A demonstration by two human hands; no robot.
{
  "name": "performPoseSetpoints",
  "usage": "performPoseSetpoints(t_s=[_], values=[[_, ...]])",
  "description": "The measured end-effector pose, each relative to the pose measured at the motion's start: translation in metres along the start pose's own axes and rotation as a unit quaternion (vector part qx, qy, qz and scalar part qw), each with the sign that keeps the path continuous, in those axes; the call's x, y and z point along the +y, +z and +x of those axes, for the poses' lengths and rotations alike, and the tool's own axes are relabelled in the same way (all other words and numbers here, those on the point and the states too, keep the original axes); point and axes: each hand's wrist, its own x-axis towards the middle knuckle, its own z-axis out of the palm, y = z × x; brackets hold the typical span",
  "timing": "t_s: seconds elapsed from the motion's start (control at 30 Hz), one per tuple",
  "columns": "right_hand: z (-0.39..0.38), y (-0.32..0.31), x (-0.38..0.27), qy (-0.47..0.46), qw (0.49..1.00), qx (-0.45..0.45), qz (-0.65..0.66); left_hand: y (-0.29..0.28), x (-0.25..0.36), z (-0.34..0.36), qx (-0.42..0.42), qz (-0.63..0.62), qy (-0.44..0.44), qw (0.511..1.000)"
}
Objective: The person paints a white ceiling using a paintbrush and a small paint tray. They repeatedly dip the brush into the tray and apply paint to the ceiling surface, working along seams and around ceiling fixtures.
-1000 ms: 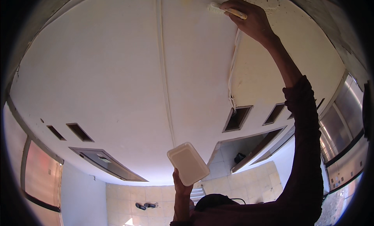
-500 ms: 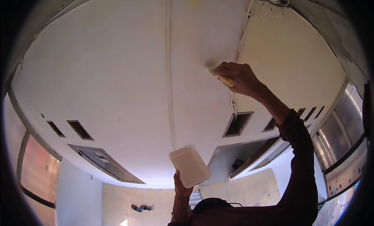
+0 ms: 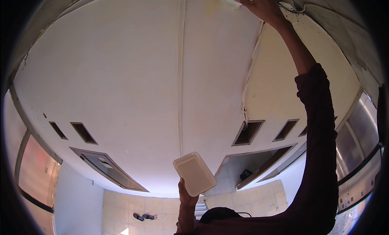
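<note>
High up on the wall (image 3: 113, 72), my right hand (image 3: 263, 8) grips a brush (image 3: 230, 3) with pale bristles and a yellowish handle, its bristles against the surface near a faint yellow patch. Down low at the centre, my left hand (image 3: 187, 194) holds a shallow white rectangular tray (image 3: 195, 172) with a smooth pale inside; I cannot tell whether it has paint in it. My dark rolled sleeve runs up the right side.
Loose cables (image 3: 250, 72) and a straight strip (image 3: 180, 72) run down the wall. Dark openings (image 3: 247, 133), a window (image 3: 105, 168) and a doorway (image 3: 223, 182) sit lower. Sandals (image 3: 137, 216) lie on the tiles. Metal-framed panels (image 3: 36, 170) stand either side.
My right hand went down the wall with the brush half a second ago and is now back up near the top. My left hand with the tray has barely moved.
</note>
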Motion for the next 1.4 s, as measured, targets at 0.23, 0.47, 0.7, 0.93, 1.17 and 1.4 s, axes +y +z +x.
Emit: performPoseSetpoints(t_s=[0.23,0.47,0.7,0.93,1.17,1.4], values=[[-0.012,0.025,0.007,-0.234,0.952,0.179,-0.082,0.000,0.003,-0.002,0.009,-0.019,-0.007,1.000],[-0.114,0.081,-0.049,-0.197,0.975,-0.028,-0.100,-0.004,0.000,0.001,-0.007,-0.026,-0.017,1.000],[-0.097,0.065,-0.071,-0.119,0.982,-0.139,0.050,-0.008,0.003,-0.001,-0.003,-0.013,-0.011,1.000],[0.018,0.035,-0.019,-0.063,0.997,0.021,-0.035,-0.006,0.004,-0.002,0.005,-0.018,0.009,1.000],[0.038,0.026,-0.018,-0.159,0.976,0.139,-0.052,-0.003,0.008,-0.001,0.005,0.000,0.018,1.000],[-0.029,0.066,-0.035,-0.210,0.965,0.077,-0.136,-0.005,0.006,0.000,0.025,-0.010,0.014,1.000]])
